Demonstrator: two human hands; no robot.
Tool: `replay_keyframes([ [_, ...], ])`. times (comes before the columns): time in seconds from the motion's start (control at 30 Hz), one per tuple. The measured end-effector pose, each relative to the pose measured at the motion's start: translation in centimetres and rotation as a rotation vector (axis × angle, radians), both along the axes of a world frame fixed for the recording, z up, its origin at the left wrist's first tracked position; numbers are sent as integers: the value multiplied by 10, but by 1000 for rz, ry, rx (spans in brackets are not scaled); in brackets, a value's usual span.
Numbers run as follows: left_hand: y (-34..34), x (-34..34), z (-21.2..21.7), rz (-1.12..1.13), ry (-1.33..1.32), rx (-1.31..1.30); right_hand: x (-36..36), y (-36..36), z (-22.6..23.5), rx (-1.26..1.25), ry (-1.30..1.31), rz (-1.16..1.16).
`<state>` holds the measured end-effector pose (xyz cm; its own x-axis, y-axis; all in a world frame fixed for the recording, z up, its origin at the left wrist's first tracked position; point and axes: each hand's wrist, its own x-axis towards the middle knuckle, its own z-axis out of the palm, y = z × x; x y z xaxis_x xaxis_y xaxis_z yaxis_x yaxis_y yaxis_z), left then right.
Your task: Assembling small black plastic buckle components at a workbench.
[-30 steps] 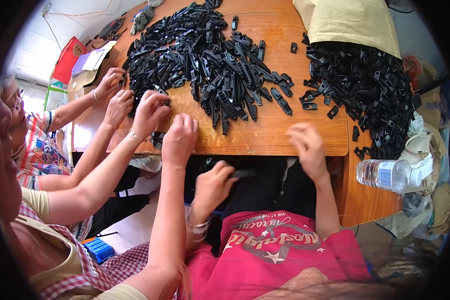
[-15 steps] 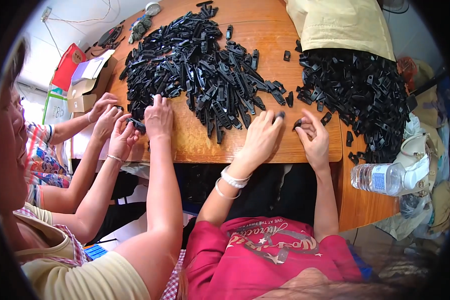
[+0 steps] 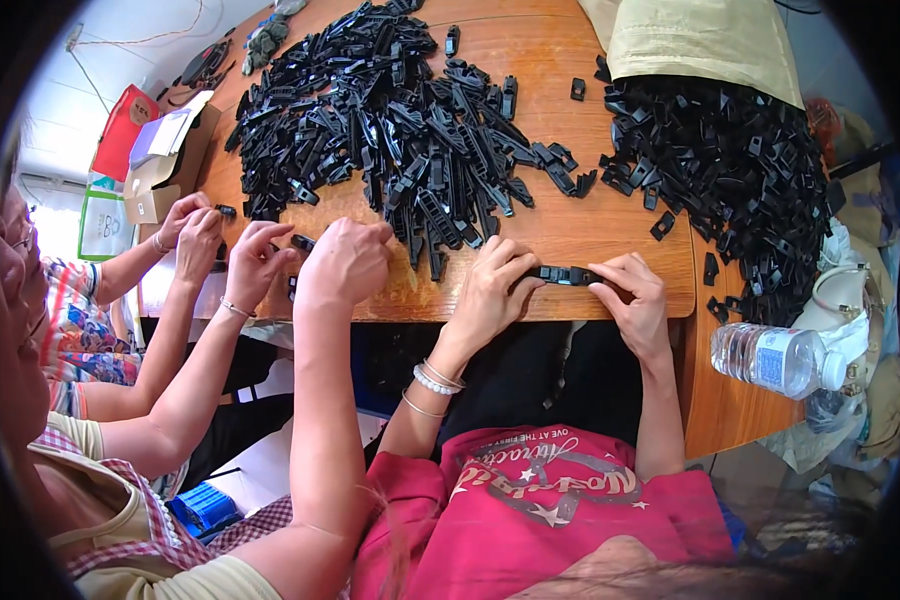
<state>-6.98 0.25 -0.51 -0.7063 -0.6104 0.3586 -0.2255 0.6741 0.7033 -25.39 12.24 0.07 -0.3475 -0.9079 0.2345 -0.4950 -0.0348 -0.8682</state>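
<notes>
1. My left hand (image 3: pixel 497 285) pinches the left end of a black part (image 3: pixel 564 275) between thumb and fingers; my right hand (image 3: pixel 635 300) pinches the other end, thumb against forefinger.
2. The part lies level between my hands, over the near edge of the table (image 3: pixel 530 45). Gripping both ends likely steadies it and leaves its middle open to my view. I cannot tell whether it is one piece or two joined, nor whether it touches the wood.
3. Beyond my hands, to the left, is a heap of long pieces (image 3: pixel 370 110), probably put there to be in reach of all of us.
4. To the right, a pile of small pieces (image 3: pixel 720 150) spreads below the mouth of a cloth sack (image 3: pixel 705 40), as if tipped from it, and reaches onto the side table (image 3: pixel 745 420).
5. My neighbour's hand (image 3: pixel 345 262) is near my left one, apart from it, and partly limits my way to the heap's left side.
6. A bottle (image 3: pixel 760 355) by the pile's near end crowds that corner; whether it stands or lies, I cannot tell.
</notes>
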Motion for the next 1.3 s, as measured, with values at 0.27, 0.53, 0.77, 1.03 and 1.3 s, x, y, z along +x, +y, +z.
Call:
replay_keyframes([
  [0.27,5,1,0,-28,111,129,3,-17,2,-26,-147,110],
  [0.53,-30,-29,22,-145,833,1260,-28,-86,0,29,561,-178],
  [0.77,-101,-85,31,53,510,1012,-14,-48,-4,26,312,-191],
  [1.03,-87,-88,22,-9,-391,-370,-16,-32,-10,-96,-74,-280],
  [1.3,4,-54,17,134,-201,-120,-13,-7,-15,-153,231,-360],
])
